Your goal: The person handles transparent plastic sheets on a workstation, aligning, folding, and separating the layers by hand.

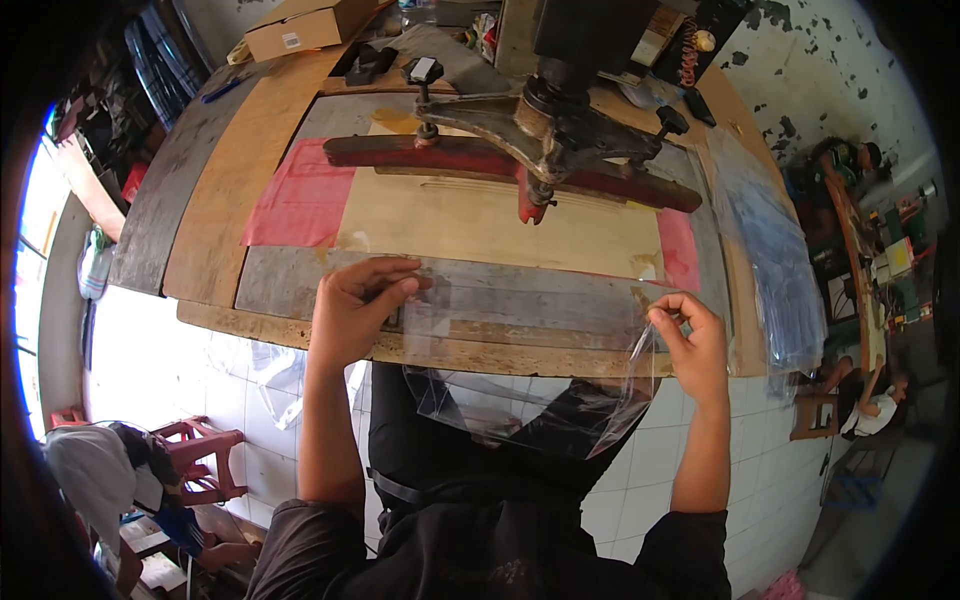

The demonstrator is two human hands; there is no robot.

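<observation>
A clear plastic sheet (pixel 530 335) stretches between my hands over the front edge of the workbench, its lower part hanging down above my lap. At its upper left corner, the thumb and fingers of my left hand (pixel 355 305) are pinched together. My right hand (pixel 695 340) pinches the upper right corner between thumb and forefinger. Just beyond the sheet lies a flat tan panel (pixel 500 220) with red strips at both ends. Above that panel is a machine head with a long, worn red bar (pixel 440 155).
A stack of clear bluish plastic (pixel 775 270) lies along the bench's right side. Behind stand a cardboard box (pixel 305 28) and a black phone-like object (pixel 698 106). A red stool (pixel 205 455) and a person are at lower left. Other people are at far right.
</observation>
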